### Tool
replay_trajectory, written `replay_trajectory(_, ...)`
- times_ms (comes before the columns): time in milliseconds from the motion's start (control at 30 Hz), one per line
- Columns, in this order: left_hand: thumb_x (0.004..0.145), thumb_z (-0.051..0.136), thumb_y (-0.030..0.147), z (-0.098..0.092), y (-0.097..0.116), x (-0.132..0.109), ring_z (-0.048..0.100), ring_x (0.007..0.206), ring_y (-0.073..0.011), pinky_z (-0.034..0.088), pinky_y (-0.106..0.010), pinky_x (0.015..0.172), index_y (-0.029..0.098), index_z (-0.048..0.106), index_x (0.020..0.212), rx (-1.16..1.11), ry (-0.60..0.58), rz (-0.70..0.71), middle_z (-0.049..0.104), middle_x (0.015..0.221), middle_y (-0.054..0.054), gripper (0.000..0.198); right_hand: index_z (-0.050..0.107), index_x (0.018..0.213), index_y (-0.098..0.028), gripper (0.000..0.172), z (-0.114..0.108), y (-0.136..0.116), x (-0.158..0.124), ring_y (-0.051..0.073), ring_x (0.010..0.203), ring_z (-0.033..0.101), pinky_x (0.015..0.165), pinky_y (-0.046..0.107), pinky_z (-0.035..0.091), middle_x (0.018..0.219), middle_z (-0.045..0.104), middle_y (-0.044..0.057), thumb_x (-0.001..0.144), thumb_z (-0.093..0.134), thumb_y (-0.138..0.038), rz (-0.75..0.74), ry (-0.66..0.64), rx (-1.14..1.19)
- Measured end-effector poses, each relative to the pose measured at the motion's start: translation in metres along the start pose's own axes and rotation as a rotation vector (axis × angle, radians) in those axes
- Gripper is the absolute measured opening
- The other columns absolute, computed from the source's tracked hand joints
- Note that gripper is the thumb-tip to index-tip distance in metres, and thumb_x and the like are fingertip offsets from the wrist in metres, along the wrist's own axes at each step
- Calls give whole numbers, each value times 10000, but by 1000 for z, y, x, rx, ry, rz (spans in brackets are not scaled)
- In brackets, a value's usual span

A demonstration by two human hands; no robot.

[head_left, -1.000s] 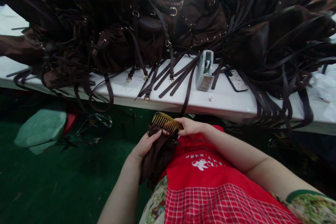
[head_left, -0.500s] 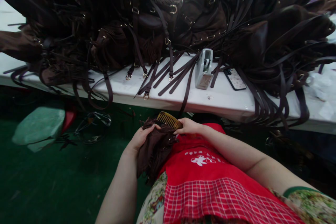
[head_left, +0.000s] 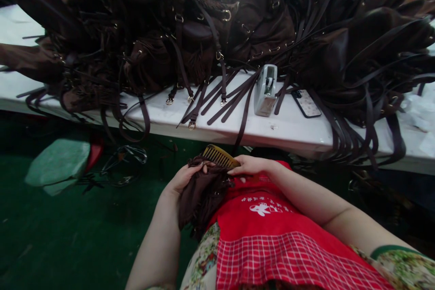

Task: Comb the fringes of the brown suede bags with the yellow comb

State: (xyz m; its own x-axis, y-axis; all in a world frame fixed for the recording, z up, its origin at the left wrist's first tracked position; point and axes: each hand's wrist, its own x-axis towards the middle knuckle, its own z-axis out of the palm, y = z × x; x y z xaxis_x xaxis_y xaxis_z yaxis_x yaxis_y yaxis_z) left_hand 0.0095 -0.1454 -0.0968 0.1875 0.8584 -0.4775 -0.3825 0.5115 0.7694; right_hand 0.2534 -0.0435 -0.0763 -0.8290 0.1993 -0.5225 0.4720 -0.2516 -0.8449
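Note:
A dark brown fringed bag [head_left: 200,197] hangs in front of my red apron, below the table's edge. My left hand [head_left: 186,177] is closed on its upper left side, thumb on top. In my right hand [head_left: 249,166] is a yellowish-brown wide-toothed comb [head_left: 220,156], gripped at its right end. The comb lies slantwise along the bag's upper edge with its teeth facing the brown fringe. Part of the bag's far side is hidden by my fingers and the comb.
Brown bags [head_left: 268,31] with straps and metal buckles are heaped on the white table [head_left: 288,130]. A grey tape dispenser [head_left: 265,90] and a phone [head_left: 306,103] stand near its front edge. A pale green plastic-covered thing [head_left: 57,165] is on the green floor at left.
The view has shifted slightly, so everything sits a little further right. My right hand and the comb have moved slightly against the fringe, and my left fingers have shifted on the bag.

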Motion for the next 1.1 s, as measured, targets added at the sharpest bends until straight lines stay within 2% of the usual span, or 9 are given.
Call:
replay_trajectory(133, 739, 707, 307, 13, 8, 1, 613, 1030, -267, 414, -402, 992, 142, 661, 1059, 76, -130, -89, 683, 1077, -108, 363, 573, 756, -122, 314, 8, -16, 0, 38, 375, 431, 362, 147, 326, 530, 555, -46, 799, 610, -431, -50, -76, 94)
replay_trajectory(233, 663, 774, 255, 28, 14, 8, 609, 1031, -268, 425, -396, 982, 135, 661, 1071, 307, -388, -94, 681, 1082, -106, 440, 569, 690, -110, 322, 15, -20, 6, 20, 359, 386, 339, 147, 284, 535, 554, -42, 774, 643, -412, -84, -98, 176)
replay_trajectory(300, 662, 775, 257, 36, 16, 14, 612, 1016, -262, 437, -382, 965, 120, 675, 1026, 391, -472, -86, 684, 1065, -108, 402, 561, 662, -108, 316, 15, -17, 10, 16, 349, 377, 326, 153, 256, 544, 557, -40, 734, 683, -391, -73, -89, 231)
replay_trajectory(467, 674, 764, 286, 35, 3, 22, 609, 1027, -262, 438, -383, 960, 127, 622, 1139, 304, -353, -139, 667, 1116, -109, 512, 579, 719, -119, 258, 1, -6, 6, 27, 355, 360, 331, 168, 232, 542, 542, -53, 665, 708, -336, 9, -35, 199)
replay_trajectory(600, 670, 763, 338, 35, -11, 28, 598, 1042, -288, 435, -407, 959, 109, 608, 1161, 291, -254, -142, 662, 1124, -122, 562, 622, 766, -138, 172, -10, -15, -7, 71, 495, 469, 455, 180, 341, 591, 570, -45, 630, 667, -233, 0, 158, -292)
replay_trajectory(767, 669, 765, 361, 44, -11, 34, 561, 1092, -292, 422, -396, 968, 110, 587, 1175, 402, -272, -36, 648, 1132, -116, 592, 612, 695, -159, 120, -5, -33, -12, 115, 586, 510, 505, 211, 317, 637, 603, -9, 600, 625, -231, 19, 493, -814)
replay_trajectory(933, 679, 750, 384, 49, -6, 32, 596, 949, -243, 461, -348, 877, 110, 648, 1025, 508, -372, -103, 673, 982, -81, 453, 608, 774, -143, 167, -5, -23, 3, 108, 586, 522, 520, 197, 357, 657, 603, -16, 632, 591, -230, 5, 497, -584)
replay_trajectory(1033, 681, 738, 422, 50, -11, 32, 594, 812, -202, 470, -313, 778, 105, 669, 865, 461, -321, -143, 672, 847, -59, 373, 609, 851, -135, 231, -6, -17, 9, 118, 632, 546, 572, 207, 405, 720, 624, -8, 633, 596, -210, -79, 535, -497)
replay_trajectory(1100, 667, 742, 429, 49, -16, 32, 587, 766, -185, 468, -302, 745, 107, 667, 852, 413, -280, -140, 670, 821, -54, 379, 604, 940, -129, 334, -5, -18, 7, 134, 685, 562, 624, 229, 436, 810, 642, 15, 616, 627, -207, -173, 640, -486)
